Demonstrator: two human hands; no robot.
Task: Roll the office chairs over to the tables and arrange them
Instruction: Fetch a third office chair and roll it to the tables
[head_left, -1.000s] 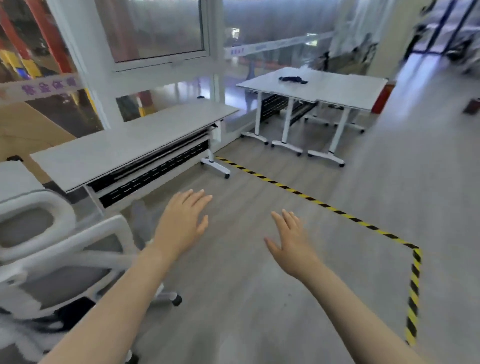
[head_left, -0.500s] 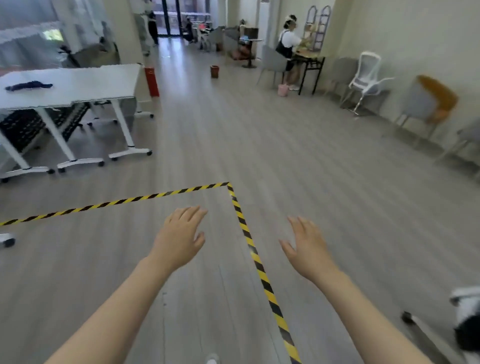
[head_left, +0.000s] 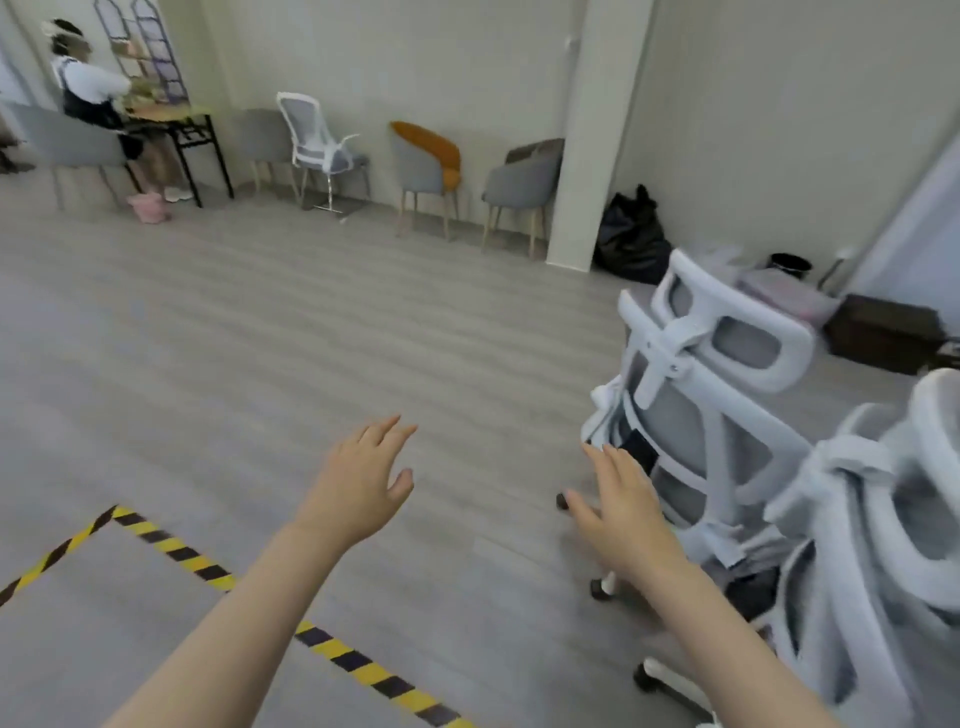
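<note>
**Empty hands reach toward the next chair**

The right hand is spread, fingers straight, holding nothing; it hangs just beside the back of the near chair, apparently heading for the frame, the natural place to push a wheeled seat. The left hand is likewise spread and empty over bare floor, likely held out for balance. A second chair crowds the right edge, touching or nearly touching the first; both await rolling. The tables are out of view. Striped tape marks a corner on the floor near the left arm. No readable writing or brand shows anywhere.
</note>
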